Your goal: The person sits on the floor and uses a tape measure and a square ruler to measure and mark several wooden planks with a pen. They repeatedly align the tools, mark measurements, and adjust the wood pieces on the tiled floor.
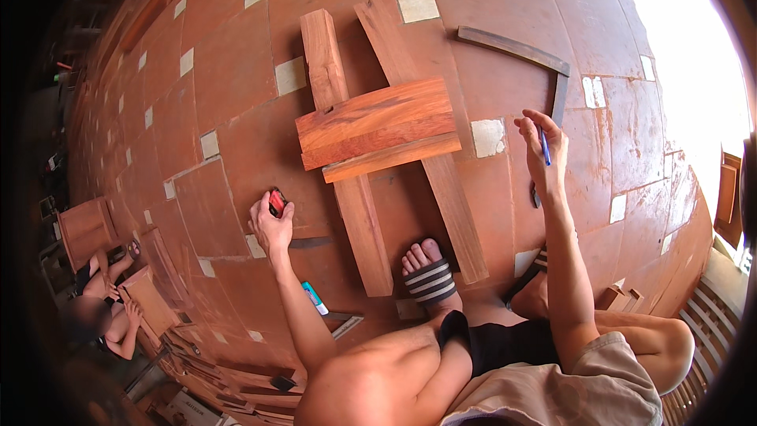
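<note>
My left hand (pixel 270 222) is closed around a small red and black tape measure (pixel 277 203), low over the floor left of the timber. On the right, my right hand (pixel 550 150) grips a blue pen (pixel 545 147) with some fingers stretched forward. Between the hands, short reddish boards (pixel 378 126) lie side by side across two long wooden beams (pixel 364 229) (pixel 453 213). Just beyond my right hand is a large dark try square (pixel 512 47), its blade running down toward the fingers.
My sandalled foot (pixel 430 272) stands between the near beam ends. A blue and white tube (pixel 314 298) lies by my left forearm. Another person (pixel 118 312) sits at the far left among wooden panels. Stacked wood strips (pixel 236 386) lie lower left; a slatted bench (pixel 710 331) stands right.
</note>
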A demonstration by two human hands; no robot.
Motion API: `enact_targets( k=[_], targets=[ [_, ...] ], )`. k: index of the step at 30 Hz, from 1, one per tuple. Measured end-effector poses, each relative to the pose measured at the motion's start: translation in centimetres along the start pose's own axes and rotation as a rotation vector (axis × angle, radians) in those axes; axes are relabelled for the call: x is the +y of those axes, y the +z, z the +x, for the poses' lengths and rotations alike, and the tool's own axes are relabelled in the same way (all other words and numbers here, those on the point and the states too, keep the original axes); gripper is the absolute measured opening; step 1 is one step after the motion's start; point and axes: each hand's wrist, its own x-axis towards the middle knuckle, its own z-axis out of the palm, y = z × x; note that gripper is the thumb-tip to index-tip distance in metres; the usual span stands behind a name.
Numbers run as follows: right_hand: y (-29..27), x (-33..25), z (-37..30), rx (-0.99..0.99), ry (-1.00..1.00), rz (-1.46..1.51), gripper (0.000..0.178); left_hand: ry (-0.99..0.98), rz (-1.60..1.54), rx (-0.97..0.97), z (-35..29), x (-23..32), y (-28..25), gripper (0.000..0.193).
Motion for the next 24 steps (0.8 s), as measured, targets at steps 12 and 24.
enact_targets(
  k=[12, 24],
  targets=[
    [2.8, -7.7, -2.9, -0.133, -0.114, -0.008, 0.033, -0.032, -0.624, 0.134, -0.5, -1.1, 1.6, 0.044],
    [3.7, -7.4, -4.7, -0.211, -0.1, -0.013, 0.029, -0.333, -1.037, -0.194, -3.0, 1.4, -1.0, 0.044]
  ],
)
